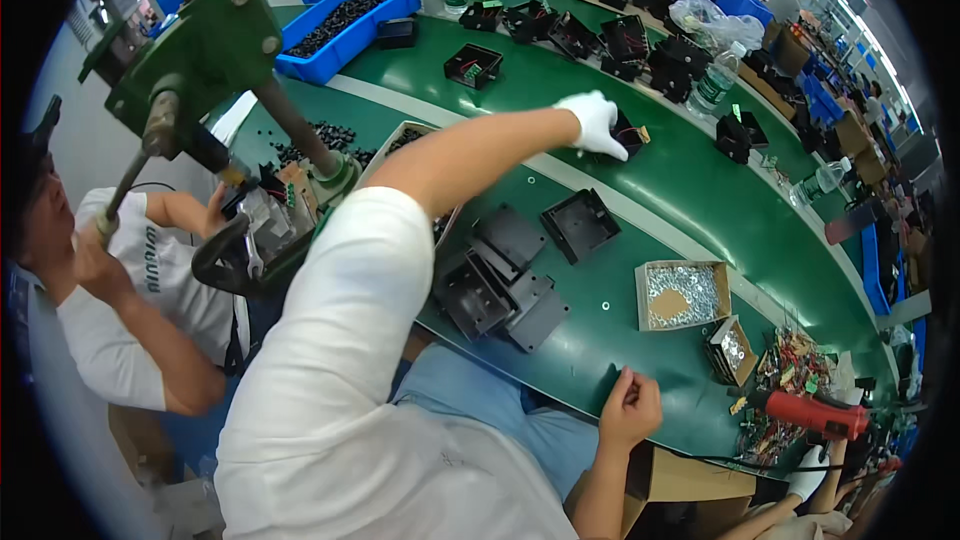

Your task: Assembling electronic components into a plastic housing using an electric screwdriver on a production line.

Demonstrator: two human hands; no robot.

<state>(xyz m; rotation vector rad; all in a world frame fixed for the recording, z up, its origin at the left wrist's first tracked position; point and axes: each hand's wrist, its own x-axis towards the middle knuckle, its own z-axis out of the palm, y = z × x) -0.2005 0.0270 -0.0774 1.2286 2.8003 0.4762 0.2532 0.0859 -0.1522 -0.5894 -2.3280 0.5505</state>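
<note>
My left hand [597, 124], in a white glove, is stretched far across the green bench to a black plastic box [630, 132] with red wires. Its fingers close on the box and partly hide it. My right hand [631, 407], bare, is closed near the bench's front edge, its fingers curled to the thumb. Whatever they hold, if anything, is too small to tell. Between my arms lie several empty black box shells [490, 285], and another open shell [580, 225] sits beyond them. A cardboard tray of small metal parts [728, 290] stands farther right.
At left, a person works a green lever press [215, 35]. Another person's gloved hand [806, 473] is at lower right, near a red power tool [815, 414] and a heap of wired parts [780, 370]. A blue bin [318, 68] of black pieces and several wired boxes stand farther back.
</note>
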